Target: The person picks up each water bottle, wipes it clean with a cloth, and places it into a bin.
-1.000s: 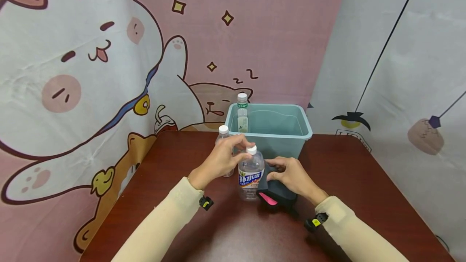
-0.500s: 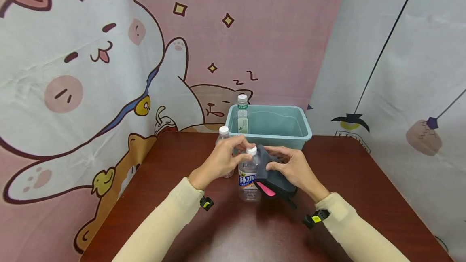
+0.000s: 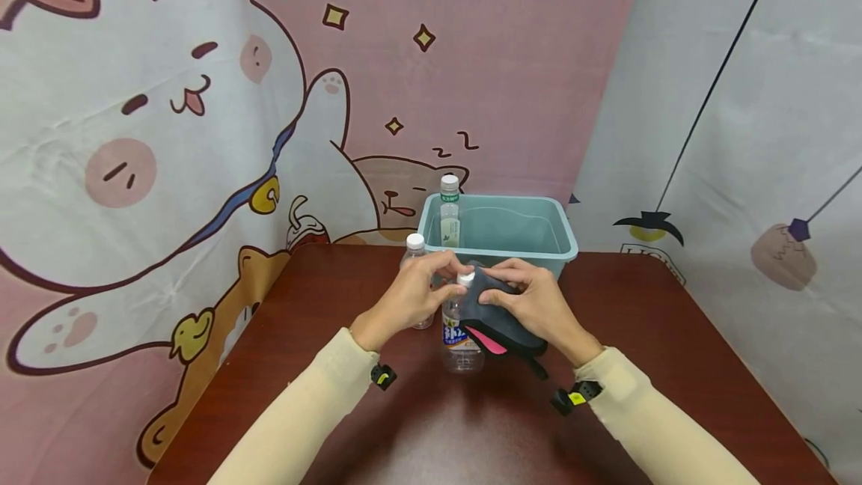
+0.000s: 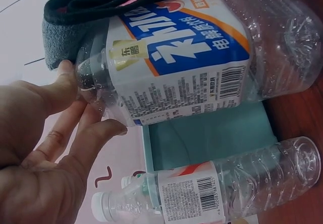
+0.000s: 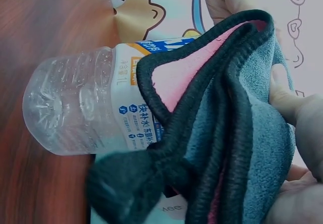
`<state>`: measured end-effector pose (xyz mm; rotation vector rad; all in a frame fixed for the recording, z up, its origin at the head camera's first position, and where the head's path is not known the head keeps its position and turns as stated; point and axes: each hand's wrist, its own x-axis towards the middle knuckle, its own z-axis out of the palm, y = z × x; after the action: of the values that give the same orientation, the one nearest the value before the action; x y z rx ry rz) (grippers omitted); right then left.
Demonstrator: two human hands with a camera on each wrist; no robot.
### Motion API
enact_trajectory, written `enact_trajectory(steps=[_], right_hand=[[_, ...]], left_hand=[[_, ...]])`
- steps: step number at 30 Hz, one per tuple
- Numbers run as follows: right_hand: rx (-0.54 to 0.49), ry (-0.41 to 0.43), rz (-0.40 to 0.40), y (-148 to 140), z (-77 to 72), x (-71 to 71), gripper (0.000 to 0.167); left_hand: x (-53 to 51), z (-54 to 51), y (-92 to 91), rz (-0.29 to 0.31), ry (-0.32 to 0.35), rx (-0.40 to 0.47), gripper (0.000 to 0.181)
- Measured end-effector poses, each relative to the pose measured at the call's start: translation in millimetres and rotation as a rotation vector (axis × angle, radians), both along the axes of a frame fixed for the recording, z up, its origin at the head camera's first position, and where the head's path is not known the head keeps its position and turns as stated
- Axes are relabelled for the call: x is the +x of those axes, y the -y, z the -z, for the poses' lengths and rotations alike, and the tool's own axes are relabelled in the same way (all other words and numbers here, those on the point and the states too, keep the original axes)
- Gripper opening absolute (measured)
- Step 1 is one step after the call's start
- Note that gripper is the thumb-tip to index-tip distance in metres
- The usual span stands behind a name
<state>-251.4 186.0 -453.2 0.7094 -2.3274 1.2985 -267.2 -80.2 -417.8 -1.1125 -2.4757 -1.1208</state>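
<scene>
A large clear plastic bottle (image 3: pixel 462 359) with a white cap and a blue, white and orange label stands upright on the table. My left hand (image 3: pixel 406 296) pinches it at the cap, thumb on one side and fingers on the other. In my right hand (image 3: pixel 542 307) is a folded grey cloth (image 3: pixel 501 320) with black edging and a pink underside. It lies against the bottle's upper right side and covers part of the label. From the right wrist view, the bottle's lower body (image 5: pixel 70 103) shows beyond the cloth (image 5: pixel 262 98).
Just behind my left hand stands a smaller clear bottle (image 4: pixel 247 178) with a white cap. A light blue plastic bin (image 3: pixel 501 253) sits at the back of the dark red table (image 3: pixel 323 425). Another capped bottle (image 3: pixel 450 224) stands upright at the bin's left end.
My right hand has moved up and left with the cloth, which now covers more of the bottle's shoulder and label. My left hand has stayed at the cap.
</scene>
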Motion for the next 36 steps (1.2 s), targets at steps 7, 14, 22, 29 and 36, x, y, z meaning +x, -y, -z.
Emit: enact_trajectory(steps=[7, 14, 22, 29, 36], right_hand=[[0.04, 0.018, 0.006, 0, -3.4, 1.7, 0.043], [0.072, 0.042, 0.022, -1, -4.0, 3.0, 0.042], [0.123, 0.055, 0.043, -11, 3.6, 4.2, 0.045], [0.163, 0.071, 0.038, -20, 14.2, 4.8, 0.046], [0.219, 0.067, -0.004, -25, 35.3, 3.0, 0.03]], left_hand=[[-0.5, 1.2, 1.0, 0.014, 0.014, 0.014, 0.022], [-0.8, 1.8, 1.0, 0.002, 0.019, 0.007, 0.023], [1.1, 1.2, 0.7, -0.015, 0.029, -0.013, 0.025], [1.5, 1.5, 0.6, 0.002, 0.047, 0.002, 0.024], [1.9, 1.5, -0.2, 0.005, 0.037, 0.0, 0.025]])
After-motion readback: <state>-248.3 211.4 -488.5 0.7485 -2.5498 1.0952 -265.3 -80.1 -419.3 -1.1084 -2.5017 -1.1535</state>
